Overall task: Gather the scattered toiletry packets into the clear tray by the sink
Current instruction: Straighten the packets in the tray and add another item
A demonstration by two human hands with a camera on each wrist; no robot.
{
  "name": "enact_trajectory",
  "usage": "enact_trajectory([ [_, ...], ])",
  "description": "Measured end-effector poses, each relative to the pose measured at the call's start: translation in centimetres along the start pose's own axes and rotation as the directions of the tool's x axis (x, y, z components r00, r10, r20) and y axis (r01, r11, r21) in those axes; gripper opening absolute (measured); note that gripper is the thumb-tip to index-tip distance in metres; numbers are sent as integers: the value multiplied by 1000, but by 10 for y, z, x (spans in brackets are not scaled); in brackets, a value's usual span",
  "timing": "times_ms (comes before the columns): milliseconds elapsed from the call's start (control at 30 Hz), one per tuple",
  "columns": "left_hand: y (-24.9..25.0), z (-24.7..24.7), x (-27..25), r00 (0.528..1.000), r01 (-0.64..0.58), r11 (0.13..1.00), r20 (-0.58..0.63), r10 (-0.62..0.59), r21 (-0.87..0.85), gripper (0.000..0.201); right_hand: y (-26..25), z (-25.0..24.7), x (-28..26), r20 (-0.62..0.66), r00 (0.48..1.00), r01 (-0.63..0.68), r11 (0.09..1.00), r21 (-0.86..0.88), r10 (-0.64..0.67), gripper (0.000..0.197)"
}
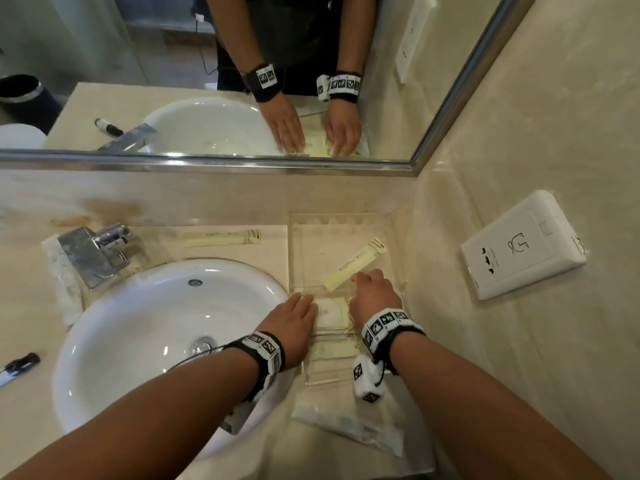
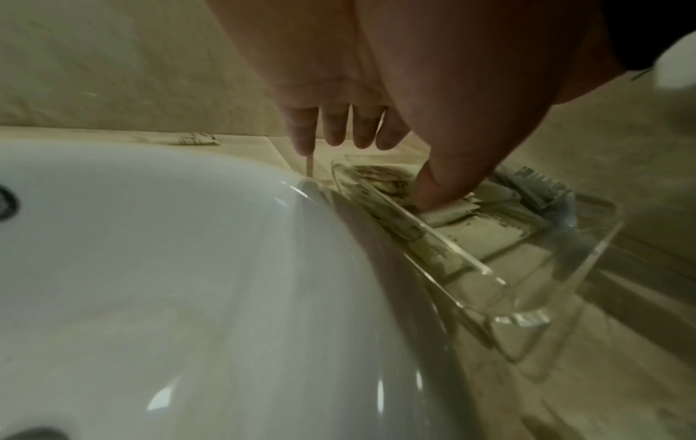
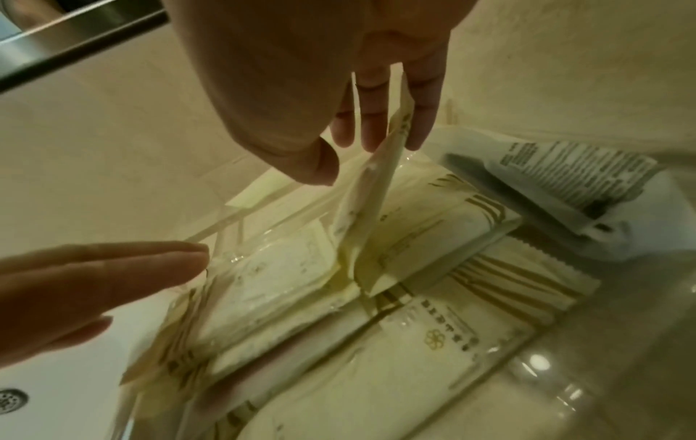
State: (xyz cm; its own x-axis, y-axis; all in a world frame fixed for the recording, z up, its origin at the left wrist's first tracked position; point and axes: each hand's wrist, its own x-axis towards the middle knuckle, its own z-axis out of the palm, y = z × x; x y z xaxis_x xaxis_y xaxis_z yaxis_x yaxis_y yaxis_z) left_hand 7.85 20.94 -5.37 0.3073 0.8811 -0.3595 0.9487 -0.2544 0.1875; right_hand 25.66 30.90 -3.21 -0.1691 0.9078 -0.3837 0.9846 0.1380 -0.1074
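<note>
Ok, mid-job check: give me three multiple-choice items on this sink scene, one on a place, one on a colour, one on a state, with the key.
1. Where does the long yellow packet that is still outside the tray lie?
A. behind the basin, beside the faucet
B. inside the basin
C. on the wall socket

2. What colour is the basin?
A. black
B. white
C. green

3. What is the right hand doing?
A. hanging idle
B. turning the faucet
C. holding a long yellow packet over the clear tray

Key: 1 A, it lies on the counter between faucet and tray. 2 B, the bowl is plain white. 3 C, the right wrist view shows the fingers around it.
</note>
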Motion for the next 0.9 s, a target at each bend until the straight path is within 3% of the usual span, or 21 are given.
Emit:
enact_trajectory([
  [333, 17, 3, 4, 994, -109, 990, 23, 107, 87, 69, 17, 20, -28, -126, 990, 66, 998, -17, -68, 49],
  [467, 23, 5, 4, 989, -144, 986, 35, 142, 80, 68, 31, 31, -41, -228, 974, 3, 1000, 30, 4, 37],
  [633, 30, 6, 5, 988, -137, 988, 83, 130, 75, 67, 45, 53, -51, -78, 997, 15, 992, 129, -4, 46],
  [900, 36, 8, 5, 987, -106, 990, 129, 94, 90, 71, 41, 59, -57, -1, 1000, 16, 1000, -15, -16, 64],
])
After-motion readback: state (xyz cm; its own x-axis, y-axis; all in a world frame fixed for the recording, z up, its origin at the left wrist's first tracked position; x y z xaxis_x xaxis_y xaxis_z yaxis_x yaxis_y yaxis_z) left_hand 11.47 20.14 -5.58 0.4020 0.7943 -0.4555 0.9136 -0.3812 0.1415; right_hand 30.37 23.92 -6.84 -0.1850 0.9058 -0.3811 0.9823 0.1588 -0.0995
